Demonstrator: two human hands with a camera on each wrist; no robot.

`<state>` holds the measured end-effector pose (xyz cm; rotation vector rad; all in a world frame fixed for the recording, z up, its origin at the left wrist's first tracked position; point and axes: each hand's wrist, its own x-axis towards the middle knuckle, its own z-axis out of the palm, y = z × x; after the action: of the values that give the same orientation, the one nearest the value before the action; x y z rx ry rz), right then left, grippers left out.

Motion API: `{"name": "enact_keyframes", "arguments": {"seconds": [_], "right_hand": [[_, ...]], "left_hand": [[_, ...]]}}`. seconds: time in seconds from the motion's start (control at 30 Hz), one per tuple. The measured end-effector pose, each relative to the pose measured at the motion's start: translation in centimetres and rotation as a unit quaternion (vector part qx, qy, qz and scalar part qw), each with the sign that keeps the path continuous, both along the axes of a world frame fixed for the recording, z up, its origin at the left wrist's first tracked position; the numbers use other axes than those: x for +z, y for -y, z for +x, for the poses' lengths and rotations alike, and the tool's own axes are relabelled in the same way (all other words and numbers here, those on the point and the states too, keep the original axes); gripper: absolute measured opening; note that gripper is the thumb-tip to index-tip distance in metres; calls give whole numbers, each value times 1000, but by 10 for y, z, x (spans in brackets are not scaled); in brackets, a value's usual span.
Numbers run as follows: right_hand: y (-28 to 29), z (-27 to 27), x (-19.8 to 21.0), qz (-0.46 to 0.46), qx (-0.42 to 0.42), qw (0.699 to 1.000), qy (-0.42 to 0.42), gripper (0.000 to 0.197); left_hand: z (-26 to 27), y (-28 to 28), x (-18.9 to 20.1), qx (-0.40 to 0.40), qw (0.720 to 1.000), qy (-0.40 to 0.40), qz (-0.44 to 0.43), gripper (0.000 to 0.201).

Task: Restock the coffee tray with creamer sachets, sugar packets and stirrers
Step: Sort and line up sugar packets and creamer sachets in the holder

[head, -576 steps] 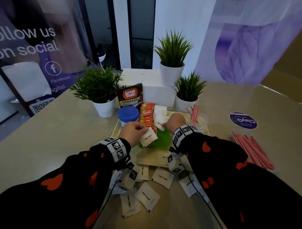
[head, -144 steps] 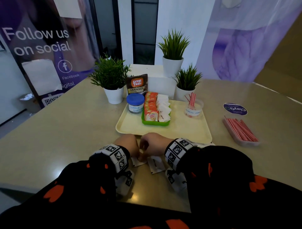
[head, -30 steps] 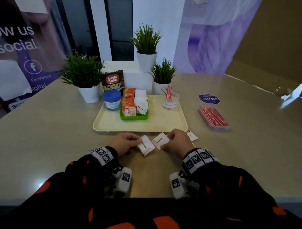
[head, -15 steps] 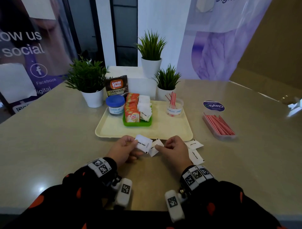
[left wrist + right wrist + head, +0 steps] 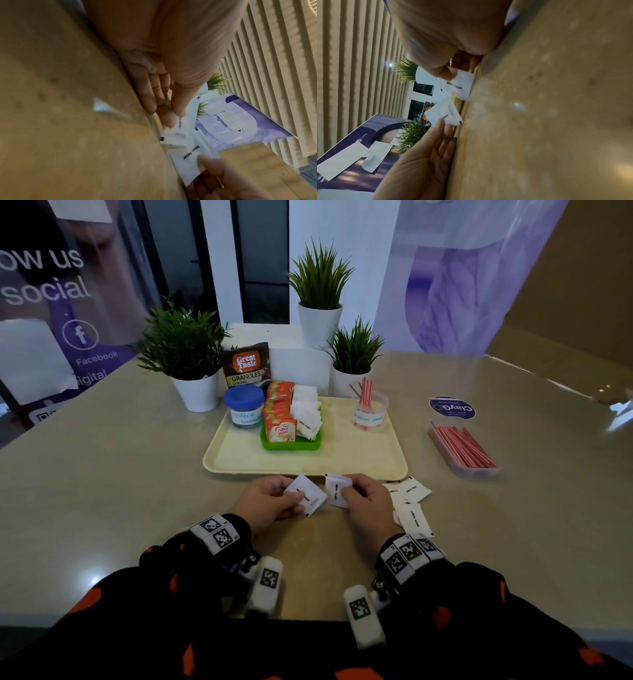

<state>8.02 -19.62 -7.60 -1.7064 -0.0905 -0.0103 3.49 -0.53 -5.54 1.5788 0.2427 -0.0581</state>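
My left hand [image 5: 270,503] pinches a white sugar packet [image 5: 308,495] just above the table, in front of the cream tray [image 5: 342,463]. Beside it, my right hand [image 5: 366,501] pinches a second sugar packet [image 5: 337,490]. Both packets show in the left wrist view [image 5: 181,129] [image 5: 192,161] and the right wrist view [image 5: 445,115] [image 5: 462,83]. On the tray a green holder [image 5: 291,444] carries orange creamer sachets [image 5: 279,412] and sugar packets [image 5: 306,412]. A clear cup [image 5: 370,414] holds red stirrers [image 5: 365,392].
More loose sugar packets [image 5: 411,501] lie right of my right hand. A clear box of red stirrers [image 5: 460,448] sits at the right. A blue-lidded jar [image 5: 244,410], a coffee granules pouch [image 5: 246,366] and three potted plants [image 5: 186,354] stand behind the tray.
Both hands stay in front of the tray, each with a sugar packet. The two packets, overlapping half a second ago, now sit slightly apart.
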Motion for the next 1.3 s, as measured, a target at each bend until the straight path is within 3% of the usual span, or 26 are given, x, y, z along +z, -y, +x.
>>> {"name": "enact_keyframes", "arguments": {"seconds": [0.27,0.4,0.6,0.73,0.87,1.0,1.13,1.3], "right_hand": [[-3,0,-1,5,44,999,19,32],[-5,-5,2,58,56,997,-3,18],[-8,-8,5,98,82,991,-37,9],[-7,-4,8,94,53,994,-28,8],[11,9,17,12,-64,997,34,11],[36,25,23,-106,-168,979,45,16],[53,31,24,-292,-173,940,-37,13],[55,26,25,-359,-117,921,-93,37]], "left_hand": [[-1,2,1,-8,998,21,61,19],[0,1,0,-7,998,25,63,32],[2,-1,-4,-43,992,12,116,20],[3,-2,-3,-40,992,7,119,16],[5,-2,-2,-25,998,-6,64,14],[7,-2,-3,-13,998,-14,59,16],[8,-3,-6,2,998,-22,60,23],[6,1,-1,23,999,-21,42,15]]}}
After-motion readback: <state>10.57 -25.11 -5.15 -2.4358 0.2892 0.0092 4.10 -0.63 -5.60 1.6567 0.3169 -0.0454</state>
